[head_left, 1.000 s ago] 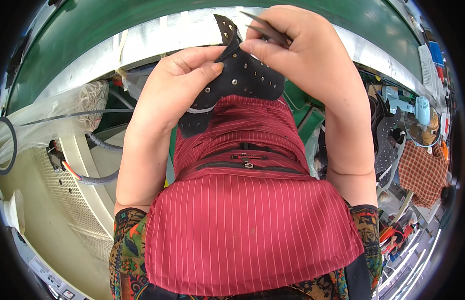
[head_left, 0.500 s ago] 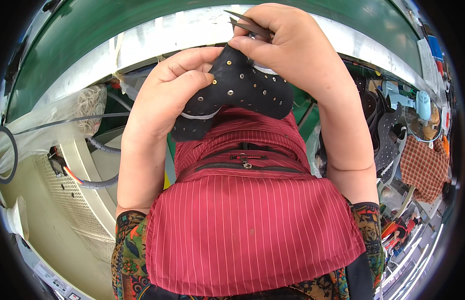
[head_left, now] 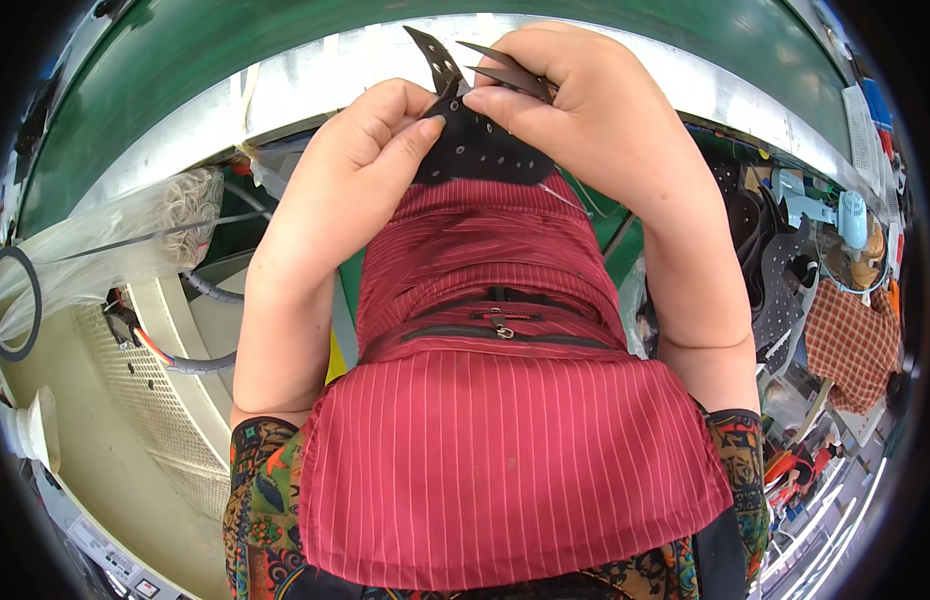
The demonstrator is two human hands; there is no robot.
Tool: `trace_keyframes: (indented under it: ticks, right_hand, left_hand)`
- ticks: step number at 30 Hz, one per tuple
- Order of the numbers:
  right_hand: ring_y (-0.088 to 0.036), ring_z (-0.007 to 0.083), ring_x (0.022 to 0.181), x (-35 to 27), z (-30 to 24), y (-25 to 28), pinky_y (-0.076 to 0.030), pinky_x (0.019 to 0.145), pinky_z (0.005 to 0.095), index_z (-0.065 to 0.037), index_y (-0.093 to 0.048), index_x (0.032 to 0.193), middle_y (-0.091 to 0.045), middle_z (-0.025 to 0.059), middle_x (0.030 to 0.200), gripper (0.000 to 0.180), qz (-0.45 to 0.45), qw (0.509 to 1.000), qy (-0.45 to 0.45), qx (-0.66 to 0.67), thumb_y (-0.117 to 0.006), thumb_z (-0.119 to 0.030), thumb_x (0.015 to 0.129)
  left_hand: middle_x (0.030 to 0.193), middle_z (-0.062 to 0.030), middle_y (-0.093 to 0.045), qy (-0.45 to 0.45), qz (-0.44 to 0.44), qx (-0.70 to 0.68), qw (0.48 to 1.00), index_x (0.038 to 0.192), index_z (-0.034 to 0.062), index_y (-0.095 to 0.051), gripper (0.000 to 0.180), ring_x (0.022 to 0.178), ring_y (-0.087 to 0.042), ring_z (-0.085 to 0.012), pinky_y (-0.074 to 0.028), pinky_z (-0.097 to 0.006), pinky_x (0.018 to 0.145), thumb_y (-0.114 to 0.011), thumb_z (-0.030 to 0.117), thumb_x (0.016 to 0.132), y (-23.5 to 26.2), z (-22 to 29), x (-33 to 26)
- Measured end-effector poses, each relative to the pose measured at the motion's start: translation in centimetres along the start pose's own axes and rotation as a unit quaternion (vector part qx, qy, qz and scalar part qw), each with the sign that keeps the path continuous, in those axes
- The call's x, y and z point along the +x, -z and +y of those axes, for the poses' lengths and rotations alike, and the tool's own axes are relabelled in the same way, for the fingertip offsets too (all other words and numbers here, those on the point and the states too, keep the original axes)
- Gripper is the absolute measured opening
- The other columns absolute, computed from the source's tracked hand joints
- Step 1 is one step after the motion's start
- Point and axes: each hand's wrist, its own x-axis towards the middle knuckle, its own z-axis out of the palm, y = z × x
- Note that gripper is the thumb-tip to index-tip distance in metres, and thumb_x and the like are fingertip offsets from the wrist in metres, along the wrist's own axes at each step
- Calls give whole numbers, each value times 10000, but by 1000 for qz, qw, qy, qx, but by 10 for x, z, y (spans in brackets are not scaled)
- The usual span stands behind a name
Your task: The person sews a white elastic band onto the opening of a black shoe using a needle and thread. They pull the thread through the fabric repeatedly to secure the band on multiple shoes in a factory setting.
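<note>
Your left hand: your left hand (head_left: 370, 150) is raised in front of your chest, fingers curled, thumb and fingertips pinching the left edge of a flat black leather piece punched with rows of small round holes (head_left: 480, 150).
Your right hand: your right hand (head_left: 575, 105) is closed over the top right of the same black piece, and its fingers also grip a pair of slim dark metal scissors (head_left: 505, 72), whose pointed blades stick out to the left, slightly parted.
Black leather piece: it is held up between both hands, high and central in the view, just above your chest; one narrow pointed tab (head_left: 430, 55) of it rises above your fingers.
Scissor blades: their tips lie just beside the tab, at the upper edge of the piece; whether they touch it cannot be told.
Your clothing: a red pinstriped apron with a zip pocket (head_left: 495, 420) fills the lower middle, with patterned sleeves at either side.
To your left: a cream perforated machine housing (head_left: 135, 400) and a clear plastic bag (head_left: 95, 250).
To your right: more black perforated pieces (head_left: 775, 290) and a checked red cloth (head_left: 850, 340).
Beyond your hands: a green surface (head_left: 235, 60).
</note>
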Motion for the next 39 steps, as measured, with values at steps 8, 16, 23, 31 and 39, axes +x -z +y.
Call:
trace_keyframes:
  ticks: [8,16,23,31,39]
  right_hand:
    - [-482,146,616,1,-8,7,-403,578,276,30,-601,846,-526,71,687,175,11,998,-29,62,-676,-110,772]
    - [-552,372,695,12,-11,18,-441,629,403,23,-549,723,-564,194,707,217,-20,998,-64,13,-653,-163,765]
    - [-531,236,626,11,-7,11,-428,583,328,28,-572,770,-550,125,670,183,-17,998,-53,16,-660,-132,772]
    - [-443,82,585,4,0,-5,-384,532,248,12,-608,827,-518,26,644,187,27,998,-28,41,-695,-142,765]
    - [-546,249,664,7,0,-5,-438,602,337,12,-628,843,-583,123,706,216,-12,996,-59,62,-654,-192,776]
  left_hand:
    - [994,-54,-637,18,9,-68,997,1208,-30,-542,319,866,-570,-68,-467,-211,782,-506,65,906,0,5,-1]
    - [987,-34,-634,50,-3,-104,993,1206,-26,-553,330,864,-569,-58,-465,-200,773,-523,65,890,0,4,-1]
    - [964,-21,-637,34,18,-138,990,1159,-28,-585,309,847,-566,-54,-459,-193,761,-580,76,869,-1,0,-2]
    - [872,1,-643,-1,78,-14,997,1066,-8,-620,242,782,-553,-37,-447,-181,688,-633,130,868,-7,2,0]
    - [877,-21,-640,-20,49,-82,995,1063,-29,-603,211,784,-560,-48,-453,-195,706,-540,97,906,-6,4,0]
